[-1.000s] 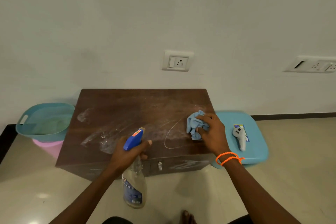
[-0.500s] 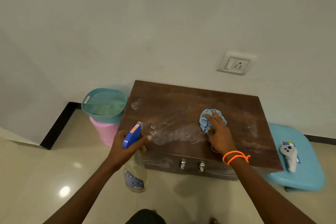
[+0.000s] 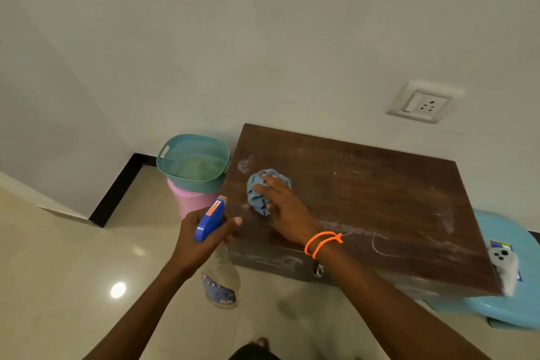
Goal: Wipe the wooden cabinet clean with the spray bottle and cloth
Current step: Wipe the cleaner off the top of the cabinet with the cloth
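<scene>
The right hand (image 3: 285,207) presses a crumpled blue cloth (image 3: 263,193) flat-fingered onto the wooden cabinet (image 3: 365,199) top, scrubbing chalky smears. Just left of it, the left hand (image 3: 201,238) grips the spray bottle (image 3: 217,257), clear of the cabinet, likely ready to respray.

Teal perforated basket (image 3: 193,161) with a slot handle, stacked on a pink bin (image 3: 193,202), at 9 o'clock of centre. White wall (image 3: 263,38) behind, bearing a switch-and-socket plate (image 3: 420,105) at 2 o'clock. Black skirting (image 3: 117,187) runs along the wall's foot at 9 o'clock. Glossy beige floor tiles (image 3: 58,272) at 7 o'clock, with a round light reflection (image 3: 118,290). Light-blue plastic stool (image 3: 508,295) at 4 o'clock; a white handheld controller (image 3: 503,263) lies on it over a printed label (image 3: 499,245).
</scene>
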